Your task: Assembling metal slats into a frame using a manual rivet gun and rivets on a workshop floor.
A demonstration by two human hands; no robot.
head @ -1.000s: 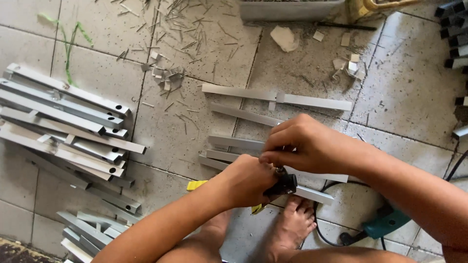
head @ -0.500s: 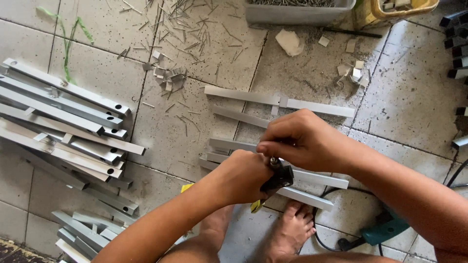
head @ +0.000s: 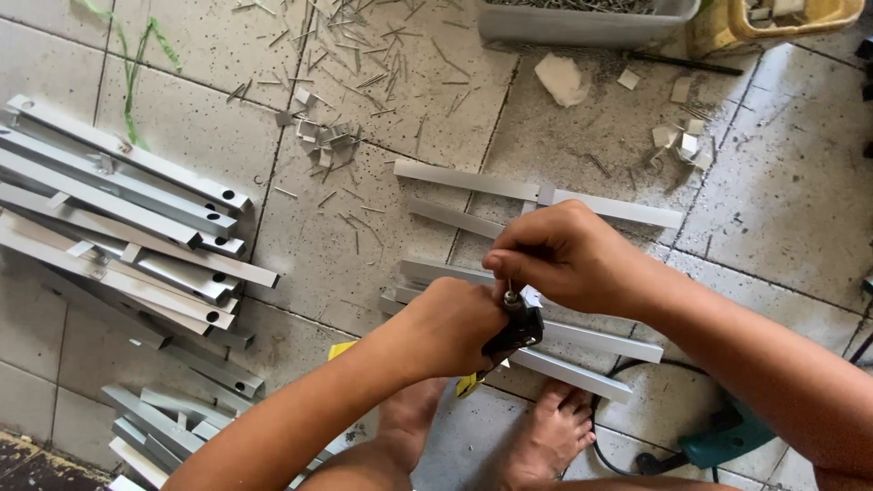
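Observation:
My left hand (head: 447, 327) grips a black rivet tool (head: 515, 333) with yellow handles, held over grey metal bars (head: 582, 341) on the tiled floor. My right hand (head: 564, 256) pinches a thin metal pin at the tool's nose, thumb and forefinger closed on it. Both hands meet just above my bare feet (head: 546, 436). The tool's handles are mostly hidden under my left hand.
A stack of grey metal channels (head: 118, 227) lies at the left. Loose pins and scraps (head: 364, 64) litter the floor. A grey tray (head: 582, 23) and a yellow container (head: 773, 23) stand at the top. A teal power tool (head: 718, 436) with cable lies at lower right.
Both hands have stayed together on the tool. The view has shifted slightly, and my right fingers have settled on the pin at the tool's nose.

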